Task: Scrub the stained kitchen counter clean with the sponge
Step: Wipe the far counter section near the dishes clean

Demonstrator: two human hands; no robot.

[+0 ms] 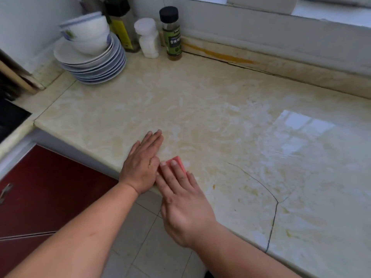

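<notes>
The cream marble-look counter [200, 109] is streaked with yellowish stains and wet soapy smears. A pink sponge [176, 161] lies near the counter's front edge. My right hand [182, 199] presses flat on the sponge with straight fingers, covering most of it. My left hand [143, 163] rests flat on the counter just left of the sponge, fingers straight, its thumb close to my right fingertips.
A stack of plates [94, 65] with bowls [88, 33] on top stands at the back left. Beside it are a dark bottle [122, 25], a white shaker [148, 38] and a spice jar [171, 34]. A crack [275, 207] runs through the counter at the right. A red cabinet [50, 187] is below.
</notes>
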